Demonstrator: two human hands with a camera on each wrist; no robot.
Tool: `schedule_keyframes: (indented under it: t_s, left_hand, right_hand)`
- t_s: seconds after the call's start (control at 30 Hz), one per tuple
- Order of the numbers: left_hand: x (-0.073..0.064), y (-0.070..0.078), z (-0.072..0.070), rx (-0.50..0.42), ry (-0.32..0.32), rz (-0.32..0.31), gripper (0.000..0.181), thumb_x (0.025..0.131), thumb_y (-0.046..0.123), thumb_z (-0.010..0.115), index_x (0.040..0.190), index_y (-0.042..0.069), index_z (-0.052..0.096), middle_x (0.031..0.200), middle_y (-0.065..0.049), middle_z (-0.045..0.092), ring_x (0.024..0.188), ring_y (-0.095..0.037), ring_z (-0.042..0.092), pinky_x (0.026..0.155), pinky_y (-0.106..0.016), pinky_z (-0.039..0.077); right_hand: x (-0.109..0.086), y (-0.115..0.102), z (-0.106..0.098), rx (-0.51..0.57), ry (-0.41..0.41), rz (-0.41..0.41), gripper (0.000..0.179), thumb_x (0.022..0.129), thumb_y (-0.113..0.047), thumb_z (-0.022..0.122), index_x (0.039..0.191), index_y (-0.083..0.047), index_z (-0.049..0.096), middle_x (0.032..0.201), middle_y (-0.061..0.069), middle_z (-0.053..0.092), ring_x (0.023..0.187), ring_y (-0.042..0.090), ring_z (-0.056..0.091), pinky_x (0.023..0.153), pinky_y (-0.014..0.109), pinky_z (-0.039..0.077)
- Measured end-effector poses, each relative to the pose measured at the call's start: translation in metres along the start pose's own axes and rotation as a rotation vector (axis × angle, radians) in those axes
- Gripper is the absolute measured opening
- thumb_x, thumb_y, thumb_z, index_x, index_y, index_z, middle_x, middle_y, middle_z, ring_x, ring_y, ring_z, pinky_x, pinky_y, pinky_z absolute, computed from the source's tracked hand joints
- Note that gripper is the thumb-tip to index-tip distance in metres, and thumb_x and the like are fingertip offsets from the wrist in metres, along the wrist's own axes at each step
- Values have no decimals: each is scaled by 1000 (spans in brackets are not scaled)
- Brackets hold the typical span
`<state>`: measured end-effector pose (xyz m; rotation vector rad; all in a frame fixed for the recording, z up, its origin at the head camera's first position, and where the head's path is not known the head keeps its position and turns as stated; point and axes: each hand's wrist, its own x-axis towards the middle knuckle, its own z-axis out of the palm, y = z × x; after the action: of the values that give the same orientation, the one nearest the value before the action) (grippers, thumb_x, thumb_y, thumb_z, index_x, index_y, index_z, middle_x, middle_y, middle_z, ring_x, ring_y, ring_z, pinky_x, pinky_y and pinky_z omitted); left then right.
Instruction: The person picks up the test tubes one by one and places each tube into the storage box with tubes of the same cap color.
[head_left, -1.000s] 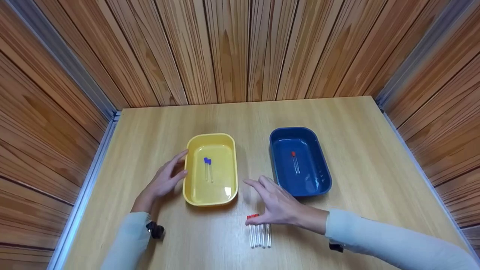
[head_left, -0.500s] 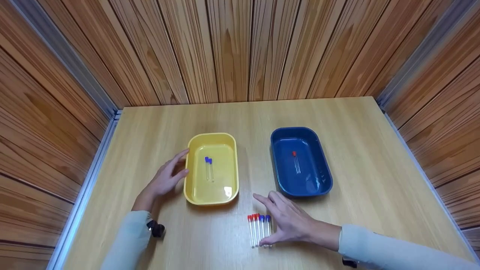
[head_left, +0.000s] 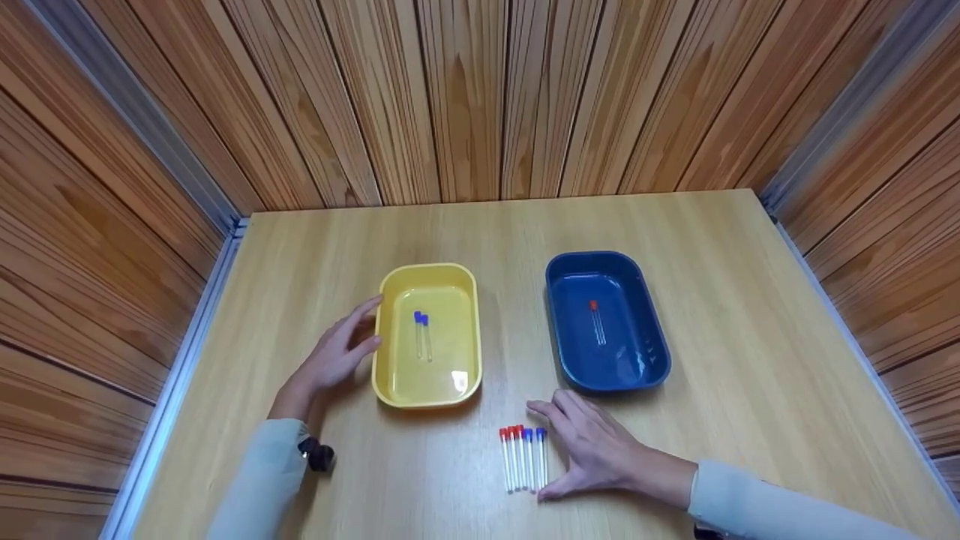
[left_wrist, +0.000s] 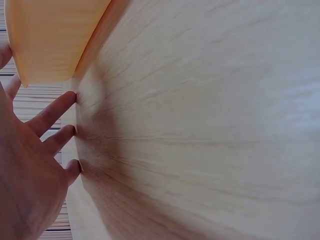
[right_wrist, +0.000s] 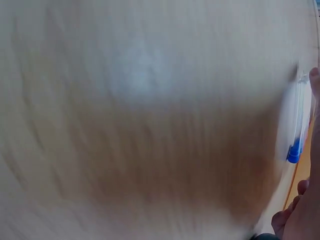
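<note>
My left hand point(head_left: 337, 352) rests at the left side of a yellow tray point(head_left: 380, 375), index finger and thumb at its rim. In the left wrist view its other fingers point(left_wrist: 52, 114) reach down to the table. Two blue-capped clear tubes point(head_left: 423, 337) lie inside the tray. My right hand point(head_left: 596, 446) is spread beside a row of capped tubes point(head_left: 517, 465), red caps on the left and blue on the right. Its thumb tip is right at the bottom of the rightmost blue-capped tube point(head_left: 541, 459), its index finger beyond the caps. That tube lies slightly apart from the others.
A dark blue tray point(head_left: 652, 330) with one red-capped tube point(head_left: 597, 324) stands behind my right hand. Both trays and the row of tubes are on a wooden table point(head_left: 517, 240). Wood-panelled walls point(head_left: 465, 97) enclose the back and sides.
My right hand has moved right and toward the front edge, from over the tubes to their right end, uncovering the caps. The rightmost tube now lies slightly apart. My left hand stays at the yellow tray.
</note>
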<state>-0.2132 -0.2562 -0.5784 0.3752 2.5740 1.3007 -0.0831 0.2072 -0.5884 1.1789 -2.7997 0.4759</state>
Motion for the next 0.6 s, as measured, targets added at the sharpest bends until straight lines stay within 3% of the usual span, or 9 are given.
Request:
schedule_keyframes:
  t_s: [0.27, 0.43, 0.6]
  left_hand:
    - [1, 0, 0, -2, -5, -5, 73, 116, 40, 62, 179, 36, 28, 173, -17, 54, 166, -44, 45, 138, -76, 25]
    - [0, 1, 0, -6, 5, 6, 73, 115, 38, 64, 179, 34, 30, 171, -18, 56, 164, -44, 49, 137, -75, 28]
    - [0, 0, 1, 13, 16, 22, 73, 114, 34, 65, 179, 30, 31, 168, -21, 58, 161, -46, 52, 137, -75, 30]
  right_hand:
    - [-3, 2, 0, 46, -82, 64, 108, 76, -97, 77, 146, -15, 64, 115, -7, 57, 103, 5, 50, 86, 22, 45]
    - [-5, 2, 2, 26, -48, 56, 106, 73, -97, 79, 138, -14, 66, 115, -6, 60, 102, 6, 52, 85, 24, 52]
    - [-7, 3, 5, 4, 3, 42, 99, 70, -94, 83, 127, -15, 66, 111, -6, 59, 98, 7, 51, 80, 23, 51]
